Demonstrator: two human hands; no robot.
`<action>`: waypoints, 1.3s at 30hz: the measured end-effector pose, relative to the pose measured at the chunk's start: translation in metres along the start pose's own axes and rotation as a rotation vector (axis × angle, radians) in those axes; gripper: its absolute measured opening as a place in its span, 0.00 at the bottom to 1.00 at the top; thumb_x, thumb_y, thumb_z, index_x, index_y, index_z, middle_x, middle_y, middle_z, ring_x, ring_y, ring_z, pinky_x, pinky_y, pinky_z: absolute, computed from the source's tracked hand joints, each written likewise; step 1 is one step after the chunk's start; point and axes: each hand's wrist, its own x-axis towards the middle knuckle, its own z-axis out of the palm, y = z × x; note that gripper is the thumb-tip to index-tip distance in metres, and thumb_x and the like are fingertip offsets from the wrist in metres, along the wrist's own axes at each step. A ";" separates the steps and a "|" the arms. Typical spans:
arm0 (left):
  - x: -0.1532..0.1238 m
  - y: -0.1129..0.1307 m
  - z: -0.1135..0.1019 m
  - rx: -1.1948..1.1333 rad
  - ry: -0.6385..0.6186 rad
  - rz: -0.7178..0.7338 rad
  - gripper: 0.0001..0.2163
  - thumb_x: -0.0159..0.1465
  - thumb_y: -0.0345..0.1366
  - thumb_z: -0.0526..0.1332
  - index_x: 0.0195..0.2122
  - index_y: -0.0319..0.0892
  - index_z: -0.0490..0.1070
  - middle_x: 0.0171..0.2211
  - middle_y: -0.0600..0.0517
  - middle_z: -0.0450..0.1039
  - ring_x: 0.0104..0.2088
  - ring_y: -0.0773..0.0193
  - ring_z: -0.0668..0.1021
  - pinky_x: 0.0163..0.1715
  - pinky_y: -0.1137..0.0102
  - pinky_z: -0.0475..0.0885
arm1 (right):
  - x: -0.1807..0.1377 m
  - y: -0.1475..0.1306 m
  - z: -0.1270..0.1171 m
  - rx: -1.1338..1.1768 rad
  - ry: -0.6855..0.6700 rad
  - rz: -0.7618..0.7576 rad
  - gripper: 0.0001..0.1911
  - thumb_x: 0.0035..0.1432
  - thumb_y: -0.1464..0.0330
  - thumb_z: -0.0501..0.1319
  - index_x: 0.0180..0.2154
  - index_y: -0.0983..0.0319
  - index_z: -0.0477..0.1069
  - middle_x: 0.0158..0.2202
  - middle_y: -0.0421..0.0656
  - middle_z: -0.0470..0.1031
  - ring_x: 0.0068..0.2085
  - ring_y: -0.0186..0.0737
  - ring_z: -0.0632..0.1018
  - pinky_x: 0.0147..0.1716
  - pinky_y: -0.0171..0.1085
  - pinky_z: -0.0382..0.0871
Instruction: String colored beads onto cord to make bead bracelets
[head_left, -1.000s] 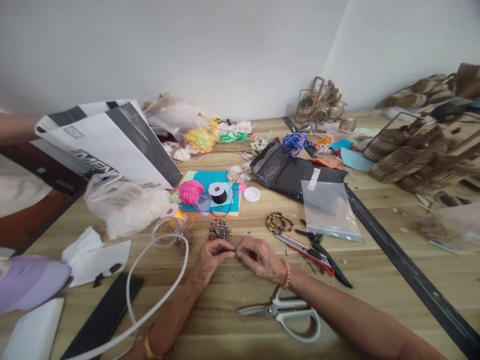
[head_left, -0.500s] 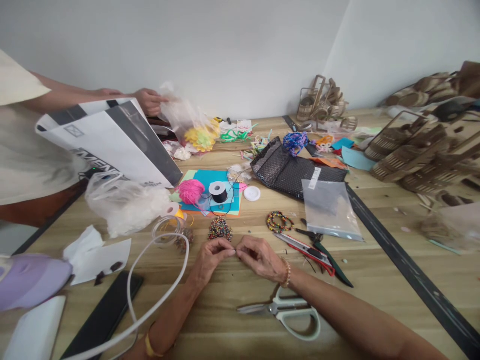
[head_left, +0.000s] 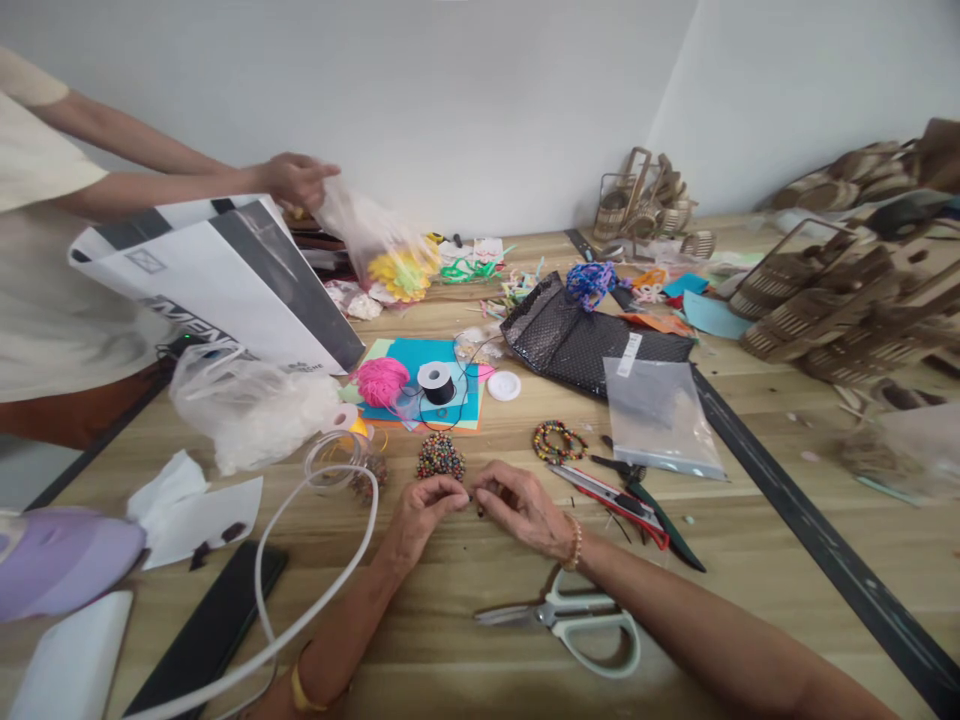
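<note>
My left hand (head_left: pixel 429 512) is pinched, thumb against forefinger, with a tiny dark piece just showing at the tips. Close on its right, my right hand (head_left: pixel 525 512) has curled fingers and thumb held near each other; a small dark bead-like bit (head_left: pixel 480 512) shows at its tips. Whether a thread joins the two pinches is too small to tell. A heap of multicoloured beads (head_left: pixel 441 457) lies just beyond my left fingertips. To the right rests a coiled beaded bracelet (head_left: pixel 559 441). Scissors (head_left: pixel 570 620) with pale handles lie below my right hand.
A box cutter (head_left: pixel 611 500) and dark-green-handled pliers (head_left: pixel 660 515) lie right of my hand. Beyond are a spool of black cord (head_left: pixel 436 384), pink yarn (head_left: pixel 382 382) and a black bubble mailer (head_left: pixel 570 345). A white cable (head_left: pixel 330 600) loops at left. Another person's hand (head_left: pixel 296 180) holds a plastic bag.
My fingertips have parted slightly, and a small dark bit now shows by my right fingers. The other person's hand has risen a little with the bag.
</note>
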 end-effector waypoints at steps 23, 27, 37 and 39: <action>-0.005 0.005 0.003 0.052 0.029 0.201 0.06 0.54 0.35 0.64 0.23 0.40 0.72 0.25 0.53 0.69 0.30 0.65 0.71 0.32 0.73 0.65 | 0.001 0.000 0.002 0.309 -0.083 0.112 0.07 0.55 0.68 0.59 0.37 0.63 0.64 0.26 0.37 0.64 0.24 0.29 0.64 0.21 0.29 0.58; -0.004 0.001 0.002 0.063 0.029 0.219 0.05 0.55 0.35 0.64 0.24 0.40 0.72 0.25 0.53 0.69 0.29 0.65 0.71 0.32 0.72 0.65 | 0.003 0.001 0.005 0.532 -0.112 0.195 0.15 0.54 0.59 0.62 0.37 0.63 0.64 0.25 0.36 0.65 0.24 0.29 0.66 0.24 0.30 0.62; -0.003 0.001 0.002 0.129 0.026 0.251 0.05 0.55 0.34 0.64 0.25 0.39 0.73 0.26 0.53 0.71 0.30 0.65 0.72 0.33 0.73 0.66 | 0.003 0.009 0.007 0.376 -0.046 0.199 0.15 0.55 0.59 0.61 0.31 0.65 0.69 0.23 0.37 0.66 0.22 0.28 0.65 0.21 0.28 0.59; -0.003 0.001 0.002 0.138 0.036 0.257 0.05 0.55 0.34 0.64 0.25 0.39 0.73 0.26 0.52 0.71 0.31 0.64 0.73 0.33 0.73 0.66 | 0.004 0.007 0.006 0.325 -0.032 0.181 0.14 0.55 0.59 0.61 0.30 0.65 0.69 0.23 0.38 0.67 0.23 0.28 0.65 0.22 0.28 0.58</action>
